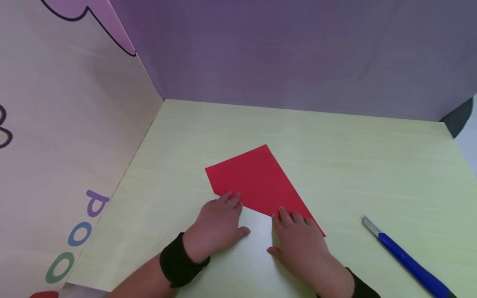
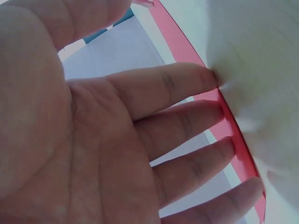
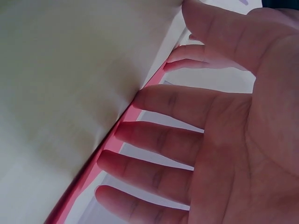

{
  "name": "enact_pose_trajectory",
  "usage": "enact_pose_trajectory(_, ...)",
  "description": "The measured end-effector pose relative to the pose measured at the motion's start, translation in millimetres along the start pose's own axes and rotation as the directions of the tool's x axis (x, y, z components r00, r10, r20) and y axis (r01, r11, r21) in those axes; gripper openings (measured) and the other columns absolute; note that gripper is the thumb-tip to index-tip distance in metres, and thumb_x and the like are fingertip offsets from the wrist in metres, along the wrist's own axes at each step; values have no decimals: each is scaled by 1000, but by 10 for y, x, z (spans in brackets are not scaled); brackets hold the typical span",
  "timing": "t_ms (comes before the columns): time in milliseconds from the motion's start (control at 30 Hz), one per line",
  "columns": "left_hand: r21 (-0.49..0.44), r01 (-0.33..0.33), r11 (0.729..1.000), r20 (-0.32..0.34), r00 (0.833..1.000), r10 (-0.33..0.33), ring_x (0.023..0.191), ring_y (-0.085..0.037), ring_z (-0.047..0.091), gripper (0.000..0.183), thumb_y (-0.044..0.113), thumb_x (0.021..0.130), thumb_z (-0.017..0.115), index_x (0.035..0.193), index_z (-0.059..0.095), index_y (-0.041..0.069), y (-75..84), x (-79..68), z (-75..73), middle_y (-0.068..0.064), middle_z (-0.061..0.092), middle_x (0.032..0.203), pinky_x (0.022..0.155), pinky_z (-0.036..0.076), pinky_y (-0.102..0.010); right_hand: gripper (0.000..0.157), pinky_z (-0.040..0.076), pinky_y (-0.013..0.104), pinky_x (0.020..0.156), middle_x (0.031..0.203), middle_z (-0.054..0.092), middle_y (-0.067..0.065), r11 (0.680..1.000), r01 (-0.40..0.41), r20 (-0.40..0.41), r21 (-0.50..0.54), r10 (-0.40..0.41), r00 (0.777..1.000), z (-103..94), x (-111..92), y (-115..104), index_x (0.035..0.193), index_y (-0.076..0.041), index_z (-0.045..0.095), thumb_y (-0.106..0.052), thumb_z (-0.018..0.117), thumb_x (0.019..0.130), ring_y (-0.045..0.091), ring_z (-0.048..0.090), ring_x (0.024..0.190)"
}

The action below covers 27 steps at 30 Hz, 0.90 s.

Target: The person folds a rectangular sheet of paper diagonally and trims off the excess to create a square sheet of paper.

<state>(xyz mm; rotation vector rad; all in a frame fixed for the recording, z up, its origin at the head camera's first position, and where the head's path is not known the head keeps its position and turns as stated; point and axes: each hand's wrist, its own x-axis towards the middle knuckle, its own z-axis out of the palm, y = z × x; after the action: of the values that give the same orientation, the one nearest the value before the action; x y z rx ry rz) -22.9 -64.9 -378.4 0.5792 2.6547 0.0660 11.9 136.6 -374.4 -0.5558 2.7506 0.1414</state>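
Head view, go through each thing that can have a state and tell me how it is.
Paper: lying on the table; folded or not, I can't tell.
Knife: lying untouched, blade bare.
Left grip: fingers straight, tips on the paper's near edge.
Right grip: the same, farther right.
Wristbands: worn, one on each wrist.

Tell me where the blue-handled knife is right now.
In the head view, the blue-handled knife lies on the table at the lower right, to the right of the right hand.
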Motion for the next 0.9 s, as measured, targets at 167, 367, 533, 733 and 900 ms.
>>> enact_pose_trajectory(167, -13, 40, 999, 3, 999, -40, 138, -33, 30, 86, 59, 72, 67, 140, 44, 11, 3, -19, -19, -8, 39, 150, 101, 43, -50, 87, 43, 57, 94, 142, 47, 16, 1000, 3, 1, -1, -3, 1000, -9, 7, -2, 137, -11, 47, -60, 70, 69, 39, 44, 122)
enact_pose_trajectory(367, -10, 83, 997, 31, 996, -82, 137, -33, 31, 88, 59, 71, 68, 141, 43, 12, 1, -35, -39, -7, 40, 150, 100, 44, -50, 90, 43, 58, 94, 142, 46, 17, 1000, -3, 25, 5, 3, 1000, -7, 20, -1, 138, -11, 47, -60, 71, 67, 40, 43, 123)
enact_pose_trajectory(533, 1, 76, 997, 32, 997, -76, 138, -33, 31, 89, 58, 71, 69, 141, 42, 12, -6, -49, -51, -7, 38, 150, 101, 43, -50, 89, 44, 57, 94, 142, 46, 17, 1000, 2, 19, 10, -2, 1000, -14, 20, -13, 138, -10, 47, -59, 71, 68, 40, 44, 123)
enact_pose_trajectory(733, 19, 32, 999, 49, 998, -33, 140, -32, 27, 88, 57, 73, 67, 144, 39, 13, -20, -74, -54, -7, 34, 153, 105, 39, -50, 92, 45, 56, 94, 142, 46, 19, 1000, -2, 32, 17, 2, 999, -24, 28, -33, 137, -7, 46, -58, 73, 66, 41, 43, 122)
enact_pose_trajectory(900, 7, 31, 999, 22, 999, -31, 139, -32, 28, 92, 59, 72, 67, 146, 33, 16, -33, -85, -24, -6, 34, 153, 104, 38, -54, 95, 45, 56, 93, 141, 46, 19, 1000, -6, 42, 18, 6, 999, -15, 44, -38, 137, -7, 47, -58, 75, 63, 41, 44, 121)
